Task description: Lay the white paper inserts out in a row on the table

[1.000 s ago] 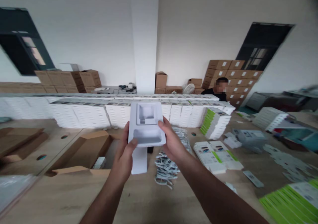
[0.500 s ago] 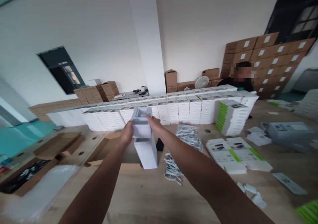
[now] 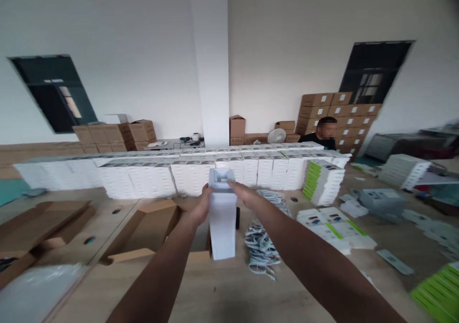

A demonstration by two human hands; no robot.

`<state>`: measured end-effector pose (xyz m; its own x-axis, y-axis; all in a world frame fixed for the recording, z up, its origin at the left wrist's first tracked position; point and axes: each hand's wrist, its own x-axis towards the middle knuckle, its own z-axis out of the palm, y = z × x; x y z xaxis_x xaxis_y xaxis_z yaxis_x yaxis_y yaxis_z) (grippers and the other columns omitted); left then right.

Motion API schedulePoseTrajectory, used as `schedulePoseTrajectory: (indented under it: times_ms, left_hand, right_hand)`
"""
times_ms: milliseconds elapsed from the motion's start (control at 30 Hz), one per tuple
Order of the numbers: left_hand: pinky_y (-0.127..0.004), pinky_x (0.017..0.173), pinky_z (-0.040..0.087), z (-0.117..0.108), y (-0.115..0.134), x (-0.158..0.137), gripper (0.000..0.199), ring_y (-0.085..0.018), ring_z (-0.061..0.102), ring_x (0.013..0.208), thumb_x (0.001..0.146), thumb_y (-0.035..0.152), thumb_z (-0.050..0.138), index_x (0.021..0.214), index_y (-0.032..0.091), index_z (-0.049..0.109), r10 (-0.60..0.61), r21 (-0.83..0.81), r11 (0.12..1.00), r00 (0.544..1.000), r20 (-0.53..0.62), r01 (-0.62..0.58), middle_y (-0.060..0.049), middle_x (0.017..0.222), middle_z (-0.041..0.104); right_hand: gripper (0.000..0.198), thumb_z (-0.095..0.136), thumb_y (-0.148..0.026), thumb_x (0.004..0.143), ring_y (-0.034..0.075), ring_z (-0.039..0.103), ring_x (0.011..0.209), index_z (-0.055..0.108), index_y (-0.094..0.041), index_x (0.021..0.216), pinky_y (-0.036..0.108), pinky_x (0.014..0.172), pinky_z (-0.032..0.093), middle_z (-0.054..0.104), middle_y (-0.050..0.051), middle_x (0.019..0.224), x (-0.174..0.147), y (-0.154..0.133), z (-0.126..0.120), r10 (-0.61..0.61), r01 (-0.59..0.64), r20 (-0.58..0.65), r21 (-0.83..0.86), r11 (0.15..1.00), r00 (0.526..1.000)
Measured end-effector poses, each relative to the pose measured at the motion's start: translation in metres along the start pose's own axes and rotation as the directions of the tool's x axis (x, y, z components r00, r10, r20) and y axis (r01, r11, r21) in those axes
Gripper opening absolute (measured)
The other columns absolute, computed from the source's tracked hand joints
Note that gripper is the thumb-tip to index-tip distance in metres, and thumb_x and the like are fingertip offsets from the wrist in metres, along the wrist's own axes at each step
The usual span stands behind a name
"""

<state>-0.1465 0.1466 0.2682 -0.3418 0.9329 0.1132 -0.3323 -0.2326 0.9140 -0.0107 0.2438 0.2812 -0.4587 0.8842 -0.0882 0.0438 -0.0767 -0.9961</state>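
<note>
The tabletop (image 3: 222, 289) carries a long wall of white boxes (image 3: 186, 175) across its far side, an open brown carton (image 3: 150, 227) at left and a heap of white cables (image 3: 261, 246) at right. Out in front, above the carton's edge, stands a white sleeve box (image 3: 222, 222), long axis upright, a moulded tray (image 3: 221, 176) showing at its top. Both hands flank that top: the left hand (image 3: 201, 207) closes its grip on the left side, the right hand (image 3: 244, 194) pinches the right edge

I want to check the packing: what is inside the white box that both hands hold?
A white moulded tray shows at the open top of the white box, between left hand and right hand. The box hides everything below.
</note>
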Motion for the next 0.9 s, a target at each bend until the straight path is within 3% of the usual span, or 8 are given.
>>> schedulePoseTrajectory:
  times_ms: [300, 400, 467, 567, 633, 700, 800, 900]
  left_hand:
    - [-0.040, 0.099, 0.046, 0.023, 0.048, -0.032, 0.058, -0.026, 0.057, 0.116, 0.081, 0.029, 0.058, 0.137, 0.032, 0.043, 0.201, 0.002, 0.980, 0.980, 0.002, -0.201, -0.001, 0.124, 0.063]
    - [-0.041, 0.100, 0.047, 0.021, 0.052, -0.072, 0.058, -0.027, 0.052, 0.123, 0.078, 0.028, 0.063, 0.134, 0.032, 0.048, 0.272, 0.023, 0.962, 0.961, -0.055, -0.271, -0.001, 0.133, 0.058]
    - [-0.040, 0.099, 0.048, 0.007, 0.038, -0.107, 0.061, -0.029, 0.051, 0.124, 0.075, 0.029, 0.066, 0.133, 0.031, 0.050, 0.257, 0.022, 0.966, 0.958, -0.126, -0.257, -0.002, 0.134, 0.058]
    - [-0.035, 0.090, 0.053, -0.032, -0.011, -0.168, 0.064, -0.029, 0.058, 0.116, 0.070, 0.035, 0.072, 0.131, 0.029, 0.053, 0.015, -0.002, 1.000, 0.975, -0.221, -0.016, -0.002, 0.126, 0.064]
    - [-0.033, 0.085, 0.054, -0.063, -0.063, -0.207, 0.065, -0.029, 0.060, 0.113, 0.069, 0.034, 0.075, 0.130, 0.027, 0.054, -0.257, -0.012, 0.966, 0.945, -0.200, 0.260, -0.005, 0.125, 0.065]
    - [-0.036, 0.082, 0.055, -0.093, -0.125, -0.238, 0.068, -0.032, 0.062, 0.109, 0.064, 0.039, 0.078, 0.126, 0.022, 0.055, -0.425, -0.069, 0.904, 0.877, -0.223, 0.421, -0.009, 0.123, 0.066]
    - [-0.043, 0.081, 0.056, -0.133, -0.210, -0.264, 0.066, -0.036, 0.064, 0.106, 0.056, 0.041, 0.077, 0.117, 0.022, 0.057, -0.531, -0.071, 0.827, 0.731, -0.429, 0.558, -0.010, 0.112, 0.070]
    - [-0.049, 0.101, 0.046, -0.167, -0.259, -0.272, 0.056, -0.036, 0.054, 0.122, 0.066, 0.048, 0.062, 0.115, 0.020, 0.058, -0.321, 0.340, 0.779, 0.802, -0.504, 0.526, -0.012, 0.120, 0.065]
  right_hand:
    - [0.054, 0.051, -0.054, 0.087, 0.023, 0.059, 0.114, 0.041, -0.035, 0.136, 0.043, 0.094, 0.050, 0.060, 0.000, 0.130, -0.065, -0.044, 0.026, -0.257, 0.240, 0.031, 0.266, 0.934, 0.966]
    - [0.057, 0.050, -0.057, 0.088, 0.022, 0.045, 0.131, 0.042, -0.033, 0.138, 0.044, 0.111, 0.036, 0.051, -0.001, 0.141, -0.092, -0.026, 0.017, -0.342, 0.334, 0.027, 0.156, 0.930, 0.939]
    - [0.060, 0.047, -0.059, 0.088, 0.021, 0.033, 0.140, 0.040, -0.033, 0.142, 0.042, 0.118, 0.023, 0.041, -0.002, 0.149, -0.099, 0.007, -0.012, -0.401, 0.402, -0.050, 0.015, 0.915, 0.915]
    - [0.071, 0.050, -0.061, 0.084, 0.024, 0.029, 0.141, 0.038, -0.025, 0.144, 0.044, 0.118, 0.020, 0.035, 0.006, 0.153, -0.094, 0.095, -0.087, -0.410, 0.343, -0.348, -0.238, 0.909, 0.843]
    - [0.078, 0.054, -0.062, 0.076, 0.032, 0.034, 0.137, 0.046, -0.015, 0.138, 0.050, 0.116, 0.021, 0.044, 0.016, 0.145, -0.093, 0.171, -0.140, -0.286, 0.103, -0.508, -0.358, 0.928, 0.812]
    - [0.081, 0.057, -0.057, 0.072, 0.037, 0.029, 0.139, 0.045, -0.011, 0.137, 0.054, 0.115, 0.018, 0.046, 0.018, 0.142, -0.098, 0.243, -0.177, -0.091, -0.167, -0.577, -0.379, 0.910, 0.812]
    - [0.076, 0.050, -0.049, 0.077, 0.036, 0.039, 0.134, 0.042, -0.007, 0.139, 0.050, 0.109, 0.032, 0.048, 0.023, 0.139, -0.109, 0.318, -0.188, 0.109, -0.327, -0.517, -0.352, 0.877, 0.849]
    - [0.077, 0.054, -0.034, 0.071, 0.032, 0.040, 0.134, 0.038, -0.005, 0.141, 0.046, 0.111, 0.031, 0.045, 0.021, 0.143, -0.112, 0.346, -0.165, 0.079, -0.252, -0.390, -0.414, 0.875, 0.917]
